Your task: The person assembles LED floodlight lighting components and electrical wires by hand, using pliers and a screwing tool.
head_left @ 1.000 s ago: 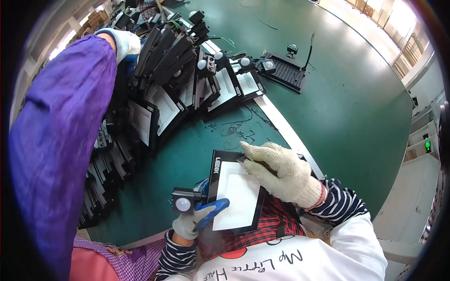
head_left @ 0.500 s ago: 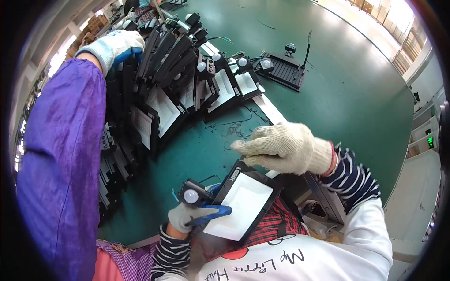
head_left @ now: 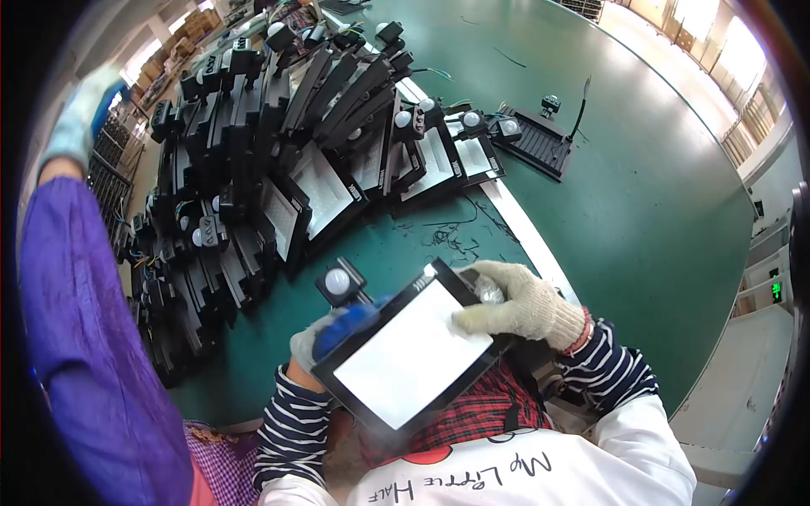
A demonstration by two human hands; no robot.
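A black LED floodlight (head_left: 405, 354) with a white front panel and a round motion sensor (head_left: 337, 282) on its bracket is tilted in front of my chest. My left hand (head_left: 331, 333), in a grey glove with blue coating, grips its left side near the sensor; some fingers are behind the frame. My right hand (head_left: 519, 308), in a cream knit glove, holds the upper right edge, the thumb lying on the white panel. A small shiny, clear lump (head_left: 488, 289) shows between that thumb and fingers; I cannot make out what it is.
Many similar floodlights (head_left: 329, 190) stand packed on the green table (head_left: 658, 194) at left. Another lies face down (head_left: 540, 139) beyond the pale strip (head_left: 527, 223). Black scraps (head_left: 447, 240) litter the surface. A co-worker's purple sleeve (head_left: 84, 320) and gloved hand (head_left: 80, 118) are at far left.
My right hand has come down from above the floodlight and closed on its edge. The floodlight has turned and risen slightly. The co-worker's hand has moved left, off the pile.
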